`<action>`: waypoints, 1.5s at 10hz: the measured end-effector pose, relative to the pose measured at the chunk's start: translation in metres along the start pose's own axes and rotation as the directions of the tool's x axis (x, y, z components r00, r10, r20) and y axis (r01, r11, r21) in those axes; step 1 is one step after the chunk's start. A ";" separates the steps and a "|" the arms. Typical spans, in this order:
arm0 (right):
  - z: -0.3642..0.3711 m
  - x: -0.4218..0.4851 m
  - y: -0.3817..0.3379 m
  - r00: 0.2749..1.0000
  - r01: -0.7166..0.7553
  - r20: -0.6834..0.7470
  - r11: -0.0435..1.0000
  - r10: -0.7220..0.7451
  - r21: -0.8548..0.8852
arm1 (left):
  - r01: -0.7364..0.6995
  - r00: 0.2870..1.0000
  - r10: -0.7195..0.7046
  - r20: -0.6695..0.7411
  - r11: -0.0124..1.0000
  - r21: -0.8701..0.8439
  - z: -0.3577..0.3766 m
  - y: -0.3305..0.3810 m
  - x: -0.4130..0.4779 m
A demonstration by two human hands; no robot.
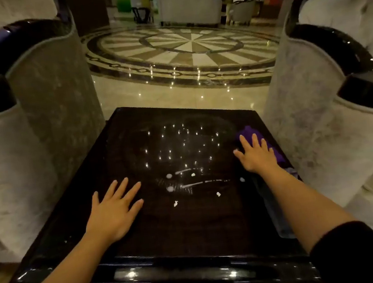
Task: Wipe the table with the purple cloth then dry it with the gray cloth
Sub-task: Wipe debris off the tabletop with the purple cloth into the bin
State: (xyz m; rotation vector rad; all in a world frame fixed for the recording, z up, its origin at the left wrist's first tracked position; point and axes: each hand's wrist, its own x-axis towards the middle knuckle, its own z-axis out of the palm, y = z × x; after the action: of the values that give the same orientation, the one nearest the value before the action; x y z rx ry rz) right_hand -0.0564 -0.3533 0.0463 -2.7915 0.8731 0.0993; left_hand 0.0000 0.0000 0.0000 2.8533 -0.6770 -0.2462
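Pressing the purple cloth [248, 133] flat under your spread right hand [256, 156], you needed overlapping sweeps toward the white smears [193, 184] at nine o'clock; your left hand [114, 210] lay open, bracing the table [169, 234]; gray cloth [291, 170] possibly behind your wrist.

Glossy dark square table [168, 227] lies open from 6 to 12 o'clock; tall pale upholstered armchairs wall it at 9 o'clock [29, 162] and 3 o'clock [332, 122]

Right hand [257, 155] presses flat on the purple cloth [274, 151]; left hand [114, 212] rests spread on the table [192, 230].
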 end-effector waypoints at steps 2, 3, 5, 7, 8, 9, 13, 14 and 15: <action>0.000 0.033 0.010 0.999 -0.032 0.008 0.999 0.032 -0.006 | -0.010 1.000 0.010 -0.022 1.000 0.021 0.000 -0.001 0.000; 0.005 0.045 0.022 0.998 -0.054 0.014 0.998 0.054 -0.014 | -0.008 1.000 0.009 -0.029 1.000 0.016 -0.002 0.000 -0.001; 0.008 0.060 0.034 0.999 -0.017 -0.041 1.000 0.018 0.018 | -0.002 1.000 0.002 -0.016 1.000 0.010 -0.003 0.003 -0.001; 0.009 0.065 0.012 0.998 0.069 0.001 0.998 -0.069 0.003 | -0.001 1.000 0.001 -0.027 1.000 0.026 -0.004 0.004 -0.002; 0.014 0.062 -0.019 0.990 0.138 0.020 0.990 -0.138 0.027 | -0.002 1.000 0.003 -0.025 1.000 0.029 -0.004 0.004 -0.001; 0.020 0.056 -0.043 0.978 0.207 0.004 0.978 -0.207 0.018 | -0.008 1.000 0.008 -0.023 0.999 0.032 -0.004 0.003 -0.002; 0.045 -0.008 -0.116 0.889 0.443 0.006 0.861 -0.459 0.251 | -0.030 0.999 0.030 -0.033 1.000 0.003 -0.005 0.004 -0.003; 0.049 -0.028 -0.120 0.871 0.470 0.017 0.843 -0.490 0.261 | -0.033 0.999 0.033 -0.029 0.999 0.005 -0.004 0.003 -0.003; 0.053 -0.061 -0.118 0.842 0.515 0.032 0.821 -0.538 0.246 | -0.037 0.999 0.037 -0.030 0.999 0.008 -0.002 0.002 -0.005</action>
State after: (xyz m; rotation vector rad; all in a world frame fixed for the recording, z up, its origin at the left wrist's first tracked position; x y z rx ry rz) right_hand -0.0389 -0.2133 0.0245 -2.6659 0.0523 0.0444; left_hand -0.0043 0.0012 0.0033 2.8425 -0.7257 -0.1948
